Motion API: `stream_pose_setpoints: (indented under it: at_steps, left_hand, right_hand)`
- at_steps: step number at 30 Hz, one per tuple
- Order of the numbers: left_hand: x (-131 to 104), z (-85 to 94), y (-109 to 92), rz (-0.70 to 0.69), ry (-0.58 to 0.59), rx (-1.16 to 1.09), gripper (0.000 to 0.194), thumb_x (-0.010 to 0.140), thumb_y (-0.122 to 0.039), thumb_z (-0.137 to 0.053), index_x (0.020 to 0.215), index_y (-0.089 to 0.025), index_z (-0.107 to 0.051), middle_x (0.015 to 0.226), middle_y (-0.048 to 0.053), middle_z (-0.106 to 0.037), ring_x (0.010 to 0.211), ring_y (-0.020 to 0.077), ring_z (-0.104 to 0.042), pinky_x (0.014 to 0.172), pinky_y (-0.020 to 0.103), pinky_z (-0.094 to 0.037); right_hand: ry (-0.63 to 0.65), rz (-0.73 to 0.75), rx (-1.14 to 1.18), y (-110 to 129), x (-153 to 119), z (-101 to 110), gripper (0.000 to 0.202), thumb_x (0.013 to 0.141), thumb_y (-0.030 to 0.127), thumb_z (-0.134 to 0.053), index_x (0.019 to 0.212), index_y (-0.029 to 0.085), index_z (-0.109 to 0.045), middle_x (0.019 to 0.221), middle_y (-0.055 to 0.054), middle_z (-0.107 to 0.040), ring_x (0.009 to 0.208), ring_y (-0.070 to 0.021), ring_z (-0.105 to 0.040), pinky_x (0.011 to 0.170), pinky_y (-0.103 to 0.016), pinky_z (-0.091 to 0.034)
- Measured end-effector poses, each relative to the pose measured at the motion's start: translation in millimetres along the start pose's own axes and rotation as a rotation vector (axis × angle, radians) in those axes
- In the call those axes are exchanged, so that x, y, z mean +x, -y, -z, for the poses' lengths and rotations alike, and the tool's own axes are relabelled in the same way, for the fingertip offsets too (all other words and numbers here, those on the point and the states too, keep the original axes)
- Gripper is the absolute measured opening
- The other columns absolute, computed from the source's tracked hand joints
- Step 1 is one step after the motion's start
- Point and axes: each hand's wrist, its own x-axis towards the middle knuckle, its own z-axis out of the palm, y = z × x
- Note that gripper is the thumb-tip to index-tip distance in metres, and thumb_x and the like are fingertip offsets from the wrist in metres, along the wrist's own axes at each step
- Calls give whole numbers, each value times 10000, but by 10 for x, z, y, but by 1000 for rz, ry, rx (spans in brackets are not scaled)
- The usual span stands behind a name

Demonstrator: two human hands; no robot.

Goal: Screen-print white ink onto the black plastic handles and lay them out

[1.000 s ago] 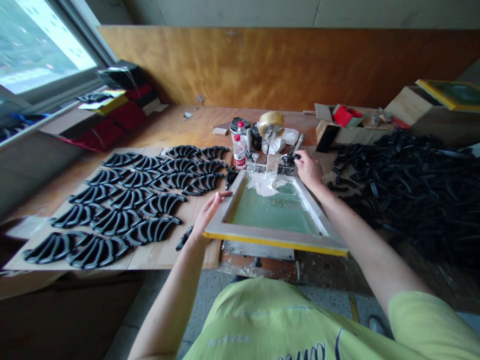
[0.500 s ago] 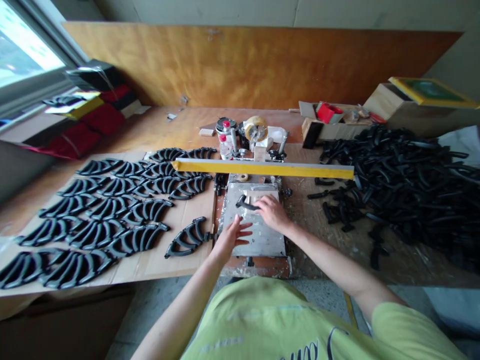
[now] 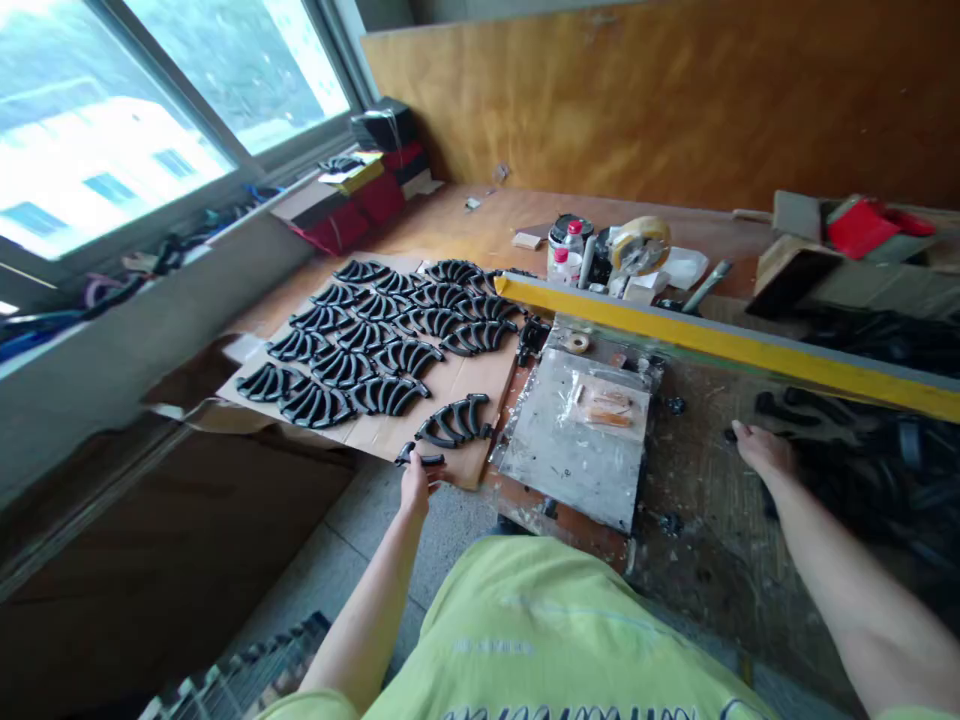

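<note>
My left hand (image 3: pixel 420 487) is closed around a black curved plastic handle (image 3: pixel 430 460) at the front edge of the cardboard sheet (image 3: pixel 469 465). Just beyond it lies a short fanned row of similar black handles (image 3: pixel 456 420), and more rows of black handles (image 3: pixel 382 360) cover the cardboard farther left. Out to the right, my right hand (image 3: pixel 766 452) has its fingers closed at the edge of the loose heap of black handles (image 3: pixel 907 470). A black end pokes out at its fingertips; the palm hides the rest of that piece.
Between my hands sits a metal plate fixture (image 3: pixel 570 440) bearing a small pale-orange shaped pad (image 3: pixel 609 405). A yellow-edged bar (image 3: pixel 675 325) crosses above its far side. Red-capped bottles (image 3: pixel 561 264) and a tape roll (image 3: pixel 640 245) stand behind. A window is at left.
My left hand has carried the black handle from the plate leftward to the cardboard. My right hand has let go of it and moved right to the heap. The view has turned left.
</note>
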Motion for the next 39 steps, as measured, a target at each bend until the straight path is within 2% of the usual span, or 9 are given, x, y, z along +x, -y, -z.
stream_pose_setpoints:
  at_steps: [5,7,10,14,19,22,26,32,39]
  left_hand:
    - [252,25,25,2,4,202,672,901,-645,-290,520,-164,-564,536,142,-588,453,181,-505,408,270,-345]
    - [325,60,9,-18,9,277,652,890,-645,-324,492,-174,-537,478,111,-533,401,164,-447,386,264,-294]
    - [371,97,5,-54,-3,358,604,886,-623,-351,527,-176,-541,491,89,-536,401,164,-458,395,262,-305]
    - [270,72,35,-140,-116,421,502,900,-567,-381,617,-186,-545,562,62,-557,506,202,-544,477,288,-379]
    - [23,-61,128,-385,-311,418,347,885,-496,-522,858,-161,-610,982,104,-595,909,265,-608,734,335,-469]
    - [-44,-191,146,-500,-296,396,351,889,-444,-550,1099,-177,-638,1234,101,-527,861,182,-613,846,322,-487]
    - [5,-303,35,-465,-246,525,430,913,-469,-507,1257,-241,-630,1289,114,-508,1014,227,-610,872,349,-496]
    - [141,-322,-171,-395,-184,638,444,902,-498,-515,1221,-223,-656,1199,143,-582,922,270,-634,792,376,-493]
    - [335,-680,-546,-585,-112,691,359,920,-428,-521,1144,-199,-685,1086,110,-635,903,221,-624,815,320,-454]
  right_hand:
    - [-153,-205,240,57,-263,-91,279,832,379,-588,1030,188,-637,934,-303,-647,892,-438,-648,678,-568,-454]
    - [-228,-46,385,331,-487,-24,308,865,361,-544,1145,234,-565,988,-237,-656,899,-389,-649,734,-555,-473]
    - [-241,463,569,933,-872,95,287,891,378,-528,1139,242,-574,1043,-143,-655,964,-325,-631,855,-519,-490]
    - [-182,943,442,1693,-1245,187,247,919,274,-497,1075,186,-668,1043,-116,-631,1007,-268,-581,943,-440,-480]
    - [-132,1050,132,2060,-1455,300,271,943,201,-467,1064,165,-706,1024,-142,-642,1024,-305,-539,905,-461,-465]
    - [-135,1096,141,2354,-1675,334,272,937,253,-535,1156,191,-683,1073,-136,-637,1062,-311,-521,943,-455,-444]
    - [156,1244,224,3148,-2140,82,275,947,271,-548,1173,196,-687,1052,-92,-670,1049,-240,-543,993,-366,-435]
    - [494,1081,104,4165,-2592,-570,388,884,350,-641,1240,197,-670,1149,-142,-661,1034,-238,-626,943,-321,-453]
    - [401,805,128,4249,-2359,-650,426,901,328,-585,1231,70,-662,1162,-219,-627,1106,-257,-600,997,-314,-422]
